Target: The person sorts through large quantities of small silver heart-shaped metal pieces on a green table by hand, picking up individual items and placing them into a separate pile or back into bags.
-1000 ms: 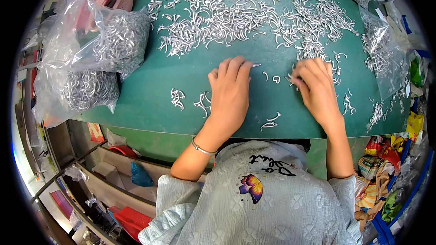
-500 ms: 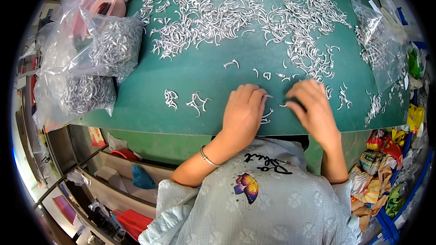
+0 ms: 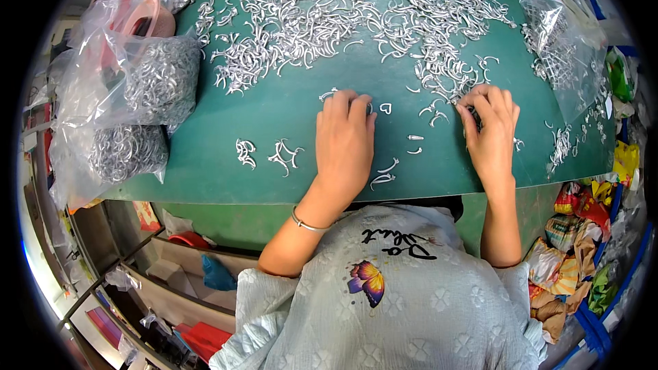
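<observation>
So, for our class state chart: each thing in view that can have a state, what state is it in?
Left hand: fingers bent over the tabletop; grip unclear
Right hand: fingers bent beside loose silver pieces; grip unclear
Loose silver pieces: heaped and scattered
Heart-shaped piece: lying apart
Left plastic bags: bulging with silver pieces
Right plastic bag: partly filled
Bracelet: worn on left wrist

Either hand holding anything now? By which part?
Can't tell. The left hand hides its grip, a metal piece showing beside it; the right hand, at the metal pile's edge, hides its own.
</observation>
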`<state>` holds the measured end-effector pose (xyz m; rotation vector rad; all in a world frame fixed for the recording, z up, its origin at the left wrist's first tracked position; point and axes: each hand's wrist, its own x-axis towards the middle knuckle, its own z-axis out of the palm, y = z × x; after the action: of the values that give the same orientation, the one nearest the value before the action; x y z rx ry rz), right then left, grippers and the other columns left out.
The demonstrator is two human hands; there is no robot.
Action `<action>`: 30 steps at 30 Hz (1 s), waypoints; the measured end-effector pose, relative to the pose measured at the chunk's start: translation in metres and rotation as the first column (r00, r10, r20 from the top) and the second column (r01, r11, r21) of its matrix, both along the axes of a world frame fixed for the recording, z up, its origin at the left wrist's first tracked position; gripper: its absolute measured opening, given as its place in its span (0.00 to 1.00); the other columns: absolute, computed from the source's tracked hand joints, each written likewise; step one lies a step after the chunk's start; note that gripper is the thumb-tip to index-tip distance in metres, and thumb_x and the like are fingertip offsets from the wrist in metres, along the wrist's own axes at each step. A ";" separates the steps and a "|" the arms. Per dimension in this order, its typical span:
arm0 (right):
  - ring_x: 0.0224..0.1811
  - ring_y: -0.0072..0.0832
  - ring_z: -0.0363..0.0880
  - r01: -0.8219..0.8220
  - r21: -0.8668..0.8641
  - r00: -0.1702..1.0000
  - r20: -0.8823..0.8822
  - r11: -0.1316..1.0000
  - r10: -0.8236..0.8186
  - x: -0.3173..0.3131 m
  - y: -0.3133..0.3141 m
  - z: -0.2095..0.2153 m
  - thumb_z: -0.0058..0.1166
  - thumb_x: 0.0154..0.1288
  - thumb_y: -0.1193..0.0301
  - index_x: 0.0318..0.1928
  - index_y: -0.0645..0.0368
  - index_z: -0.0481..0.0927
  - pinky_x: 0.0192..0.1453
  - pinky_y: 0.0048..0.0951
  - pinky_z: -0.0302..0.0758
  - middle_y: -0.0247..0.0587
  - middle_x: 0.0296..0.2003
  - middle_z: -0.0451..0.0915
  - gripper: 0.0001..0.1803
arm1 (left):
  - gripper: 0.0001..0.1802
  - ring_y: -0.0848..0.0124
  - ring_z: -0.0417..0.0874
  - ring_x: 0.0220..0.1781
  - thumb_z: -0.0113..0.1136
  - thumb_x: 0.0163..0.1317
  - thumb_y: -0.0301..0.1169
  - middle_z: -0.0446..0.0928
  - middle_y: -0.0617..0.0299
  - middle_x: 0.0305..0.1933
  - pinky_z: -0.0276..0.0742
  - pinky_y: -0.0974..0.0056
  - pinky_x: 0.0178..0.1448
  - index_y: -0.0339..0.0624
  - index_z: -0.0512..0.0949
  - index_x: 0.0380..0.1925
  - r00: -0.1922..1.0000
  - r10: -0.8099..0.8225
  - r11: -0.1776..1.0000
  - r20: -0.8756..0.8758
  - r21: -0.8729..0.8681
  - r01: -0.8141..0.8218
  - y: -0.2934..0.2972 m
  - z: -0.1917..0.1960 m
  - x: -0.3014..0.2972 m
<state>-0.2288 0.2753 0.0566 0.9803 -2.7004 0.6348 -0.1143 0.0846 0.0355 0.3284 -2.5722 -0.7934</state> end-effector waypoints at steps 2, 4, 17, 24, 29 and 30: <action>0.43 0.37 0.72 -0.050 -0.030 0.998 0.042 0.998 0.051 0.007 0.009 0.002 0.64 0.54 0.77 0.34 0.58 0.80 0.47 0.36 0.64 0.37 0.39 0.76 0.07 | 0.13 0.54 0.77 0.39 0.62 0.57 0.17 0.76 0.52 0.41 0.74 0.57 0.45 0.34 0.77 0.43 1.000 -0.013 0.999 0.008 0.048 0.012 -0.003 -0.005 0.000; 0.42 0.37 0.72 -0.149 -0.100 0.980 0.120 0.984 0.160 0.015 0.018 0.000 0.64 0.53 0.77 0.34 0.58 0.80 0.46 0.37 0.64 0.37 0.39 0.76 0.08 | 0.12 0.54 0.78 0.38 0.61 0.57 0.16 0.76 0.52 0.41 0.75 0.58 0.43 0.35 0.78 0.42 1.000 -0.004 0.990 -0.023 0.141 0.008 -0.001 -0.003 0.003; 0.43 0.37 0.73 -0.093 -0.075 0.986 0.133 0.993 0.102 0.022 0.027 0.007 0.62 0.56 0.77 0.42 0.59 0.81 0.46 0.37 0.64 0.38 0.41 0.77 0.12 | 0.19 0.58 0.78 0.47 0.64 0.57 0.22 0.78 0.56 0.46 0.69 0.57 0.50 0.40 0.77 0.50 0.950 -0.307 0.930 -0.049 0.196 0.311 0.038 0.005 -0.005; 0.43 0.37 0.73 -0.224 -0.043 0.957 0.181 0.974 0.228 0.041 0.018 -0.002 0.63 0.54 0.76 0.44 0.61 0.78 0.46 0.36 0.65 0.40 0.40 0.73 0.16 | 0.16 0.60 0.74 0.45 0.66 0.54 0.23 0.74 0.59 0.44 0.66 0.58 0.48 0.41 0.79 0.44 0.963 -0.258 0.965 0.075 0.061 0.254 0.040 0.003 0.010; 0.42 0.39 0.73 -0.178 -0.158 0.963 0.176 0.971 0.205 0.048 0.011 -0.012 0.60 0.55 0.78 0.43 0.63 0.77 0.45 0.36 0.67 0.42 0.40 0.73 0.13 | 0.11 0.59 0.74 0.43 0.65 0.56 0.21 0.73 0.58 0.42 0.65 0.58 0.46 0.40 0.79 0.39 0.976 -0.217 0.974 0.034 0.074 0.214 0.031 -0.002 0.011; 0.41 0.40 0.73 -0.189 -0.181 0.966 0.143 0.965 0.216 0.049 0.009 -0.016 0.59 0.56 0.78 0.42 0.63 0.77 0.45 0.36 0.67 0.42 0.40 0.73 0.12 | 0.10 0.59 0.74 0.43 0.65 0.56 0.21 0.73 0.58 0.42 0.66 0.58 0.46 0.40 0.79 0.39 0.974 -0.222 0.973 0.038 0.075 0.219 0.031 -0.001 0.011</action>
<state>-0.1795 0.2846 0.0407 1.2188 -2.6463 1.0025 -0.1038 0.1152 0.0349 0.0819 -2.6596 -0.9667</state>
